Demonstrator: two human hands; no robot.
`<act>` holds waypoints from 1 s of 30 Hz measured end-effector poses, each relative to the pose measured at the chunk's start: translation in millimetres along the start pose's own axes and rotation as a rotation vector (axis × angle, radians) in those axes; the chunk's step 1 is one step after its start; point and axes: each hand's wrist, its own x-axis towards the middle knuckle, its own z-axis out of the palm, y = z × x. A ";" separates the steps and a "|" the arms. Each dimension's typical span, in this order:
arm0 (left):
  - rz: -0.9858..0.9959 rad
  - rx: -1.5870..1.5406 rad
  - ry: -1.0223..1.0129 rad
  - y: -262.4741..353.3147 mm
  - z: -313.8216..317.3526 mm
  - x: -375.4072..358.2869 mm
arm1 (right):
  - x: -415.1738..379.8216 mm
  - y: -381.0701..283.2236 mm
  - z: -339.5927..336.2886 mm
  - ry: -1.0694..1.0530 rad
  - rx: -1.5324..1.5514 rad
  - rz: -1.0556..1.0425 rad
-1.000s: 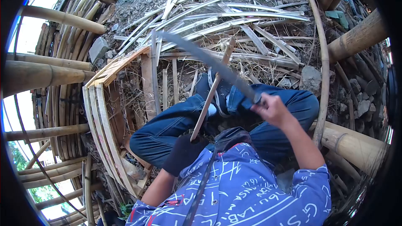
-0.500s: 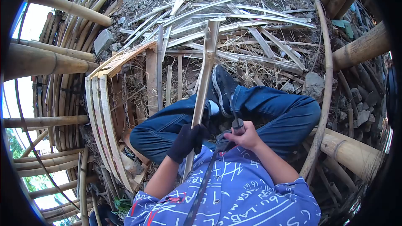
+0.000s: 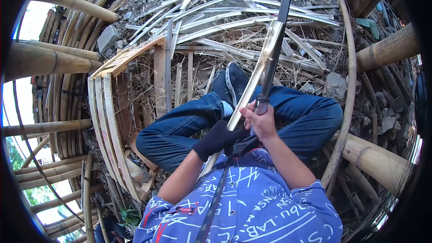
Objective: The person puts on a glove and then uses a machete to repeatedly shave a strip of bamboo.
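Note:
My left hand (image 3: 220,140), in a black glove, is closed around a long split bamboo strip (image 3: 254,80). The strip slants from my lap up to the right, with a rough joint near its far end. Bare fingers of my right hand (image 3: 263,122) wrap the handle of a machete (image 3: 272,58). Its long dark blade points away from me and lies along the strip's right side, overlapping the upper part in this view. Both hands are close together over my lap, between my crossed legs (image 3: 299,119).
Many split bamboo strips (image 3: 211,18) lie scattered on the ground ahead. At left stands a slatted wooden crate (image 3: 105,121). Thick bamboo poles (image 3: 378,162) jut in from both sides. Rocks (image 3: 335,87) sit at right, beside a long curved pole (image 3: 352,63).
The machete has swung up from low by my lap to lie alongside the strip. The strip's far end has tilted right, and my hands have come closer together.

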 end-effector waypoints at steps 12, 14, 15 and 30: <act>-0.034 0.131 0.098 -20.8 6.7 -14.6 | 12.7 -14.8 -16.6 0.232 -0.009 -0.075; -0.072 0.082 0.130 -12.0 6.8 -14.3 | 11.4 -17.1 -25.0 0.213 -0.115 -0.101; -0.054 0.109 0.144 -10.3 3.6 -12.4 | 8.4 -18.2 -31.8 0.170 -0.186 -0.098; 0.811 1.028 0.380 -43.4 -5.8 55.0 | -19.0 -3.7 -36.5 -0.130 -0.995 -0.193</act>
